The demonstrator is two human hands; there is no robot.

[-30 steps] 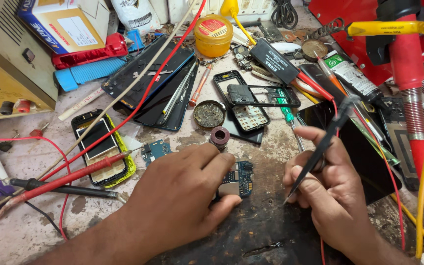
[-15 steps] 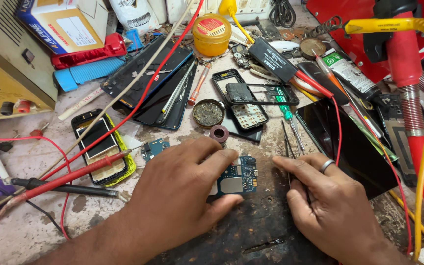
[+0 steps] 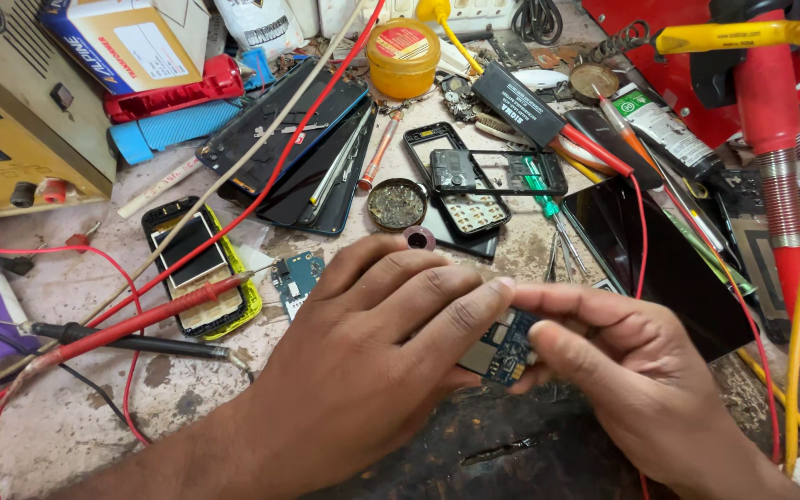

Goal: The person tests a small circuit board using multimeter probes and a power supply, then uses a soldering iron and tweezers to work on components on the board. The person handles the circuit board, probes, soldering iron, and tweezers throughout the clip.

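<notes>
A small blue phone circuit board [image 3: 504, 347] with a metal shield is pinched between both hands, low in the middle of the head view. My left hand [image 3: 377, 361] grips its left side with thumb below and fingers above. My right hand [image 3: 636, 380] holds its right edge with thumb and forefinger. Most of the board is hidden by my fingers. The hands meet above a dark worn mat [image 3: 502, 449] on the bench.
Red and black meter probes [image 3: 131, 329] lie at left beside a yellow-edged phone [image 3: 198, 268]. Another small blue board [image 3: 296, 278], dark phone frames [image 3: 460, 190], screen panels [image 3: 298, 153], a yellow tin [image 3: 402, 57], a black slab [image 3: 668, 268] and red and yellow cables [image 3: 793, 231] crowd the bench.
My right hand put down the tweezers it held a second ago and moved left onto the board. The board is now held by both hands instead of under the left alone.
</notes>
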